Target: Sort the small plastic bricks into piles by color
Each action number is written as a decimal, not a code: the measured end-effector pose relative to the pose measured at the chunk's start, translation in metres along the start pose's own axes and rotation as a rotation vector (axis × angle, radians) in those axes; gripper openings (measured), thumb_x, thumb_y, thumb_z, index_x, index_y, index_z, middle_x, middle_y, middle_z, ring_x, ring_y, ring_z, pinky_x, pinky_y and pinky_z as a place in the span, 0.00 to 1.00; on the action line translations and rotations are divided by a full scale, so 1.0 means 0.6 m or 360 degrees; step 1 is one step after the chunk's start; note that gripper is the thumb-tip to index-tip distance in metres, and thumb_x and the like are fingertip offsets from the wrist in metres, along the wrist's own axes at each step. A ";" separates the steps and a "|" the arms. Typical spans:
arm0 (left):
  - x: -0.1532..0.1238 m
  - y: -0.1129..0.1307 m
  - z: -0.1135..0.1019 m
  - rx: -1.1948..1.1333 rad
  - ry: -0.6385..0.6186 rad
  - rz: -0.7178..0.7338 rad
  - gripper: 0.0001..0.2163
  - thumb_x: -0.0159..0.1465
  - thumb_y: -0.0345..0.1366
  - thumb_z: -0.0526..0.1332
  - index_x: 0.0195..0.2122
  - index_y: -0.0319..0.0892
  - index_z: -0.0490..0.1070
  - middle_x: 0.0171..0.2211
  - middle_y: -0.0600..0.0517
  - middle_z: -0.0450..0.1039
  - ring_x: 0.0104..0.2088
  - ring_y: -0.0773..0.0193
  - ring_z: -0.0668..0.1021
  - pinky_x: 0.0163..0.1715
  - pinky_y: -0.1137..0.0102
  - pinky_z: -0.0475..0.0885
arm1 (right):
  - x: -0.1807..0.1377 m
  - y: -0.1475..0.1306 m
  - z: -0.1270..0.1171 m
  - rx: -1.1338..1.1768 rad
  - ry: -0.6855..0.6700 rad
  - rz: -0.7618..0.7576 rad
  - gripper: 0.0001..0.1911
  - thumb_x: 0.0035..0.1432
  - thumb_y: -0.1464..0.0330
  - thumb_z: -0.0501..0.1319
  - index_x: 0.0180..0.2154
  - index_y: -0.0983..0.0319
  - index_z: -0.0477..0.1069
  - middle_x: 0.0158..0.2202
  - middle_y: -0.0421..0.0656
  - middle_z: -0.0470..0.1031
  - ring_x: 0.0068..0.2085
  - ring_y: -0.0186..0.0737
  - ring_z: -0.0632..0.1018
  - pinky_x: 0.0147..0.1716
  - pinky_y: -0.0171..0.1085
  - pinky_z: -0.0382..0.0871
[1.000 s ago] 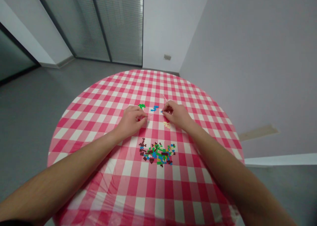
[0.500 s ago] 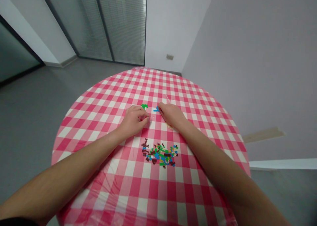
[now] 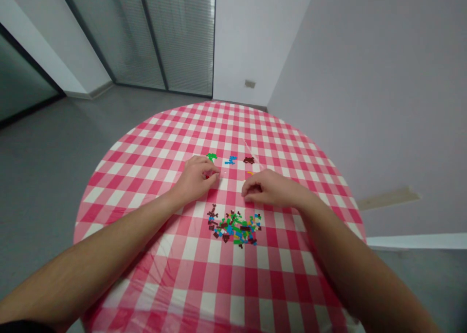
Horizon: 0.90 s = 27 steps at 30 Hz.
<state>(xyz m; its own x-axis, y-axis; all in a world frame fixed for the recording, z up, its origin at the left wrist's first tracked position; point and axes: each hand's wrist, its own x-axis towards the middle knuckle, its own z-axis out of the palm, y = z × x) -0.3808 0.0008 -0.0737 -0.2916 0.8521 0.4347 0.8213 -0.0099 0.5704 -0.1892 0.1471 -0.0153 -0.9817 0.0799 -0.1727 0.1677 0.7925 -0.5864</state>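
A pile of small mixed-colour pieces (image 3: pixel 234 227) lies on the round table with a red-and-white checked cloth (image 3: pixel 189 128). Beyond it sit small sorted groups: green pieces (image 3: pixel 211 156), blue pieces (image 3: pixel 230 160) and dark brown pieces (image 3: pixel 249 160). My left hand (image 3: pixel 195 178) rests on the cloth just below the green group, its fingers curled in with thumb against fingertips; what they hold is too small to name. My right hand (image 3: pixel 268 189) hovers just above the pile's far right side, fingers curled down, contents hidden.
A tiny orange piece (image 3: pixel 249 173) lies beside my right hand. The table stands in a room corner, with a grey wall (image 3: pixel 365 80) on the right, glass partitions with blinds (image 3: pixel 164 31) at the back and grey floor (image 3: pixel 54 138) on the left.
My right hand has drawn back from the blue group toward the mixed pile. A dark brown group now shows where the hand was. My left hand has stayed put.
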 end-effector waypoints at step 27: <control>0.001 0.000 0.003 -0.0008 -0.0037 -0.0024 0.07 0.60 0.33 0.60 0.29 0.44 0.77 0.30 0.51 0.76 0.36 0.58 0.75 0.43 0.59 0.66 | -0.036 0.013 0.028 0.0098 -0.0311 -0.0042 0.16 0.49 0.80 0.59 0.36 0.63 0.81 0.32 0.43 0.80 0.29 0.32 0.76 0.28 0.30 0.65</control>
<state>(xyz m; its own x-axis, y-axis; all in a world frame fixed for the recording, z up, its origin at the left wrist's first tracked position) -0.3801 0.0025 -0.0747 -0.2923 0.8640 0.4099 0.8145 0.0004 0.5801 -0.1654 0.1416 -0.0294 -0.9507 -0.0638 -0.3034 0.1534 0.7536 -0.6392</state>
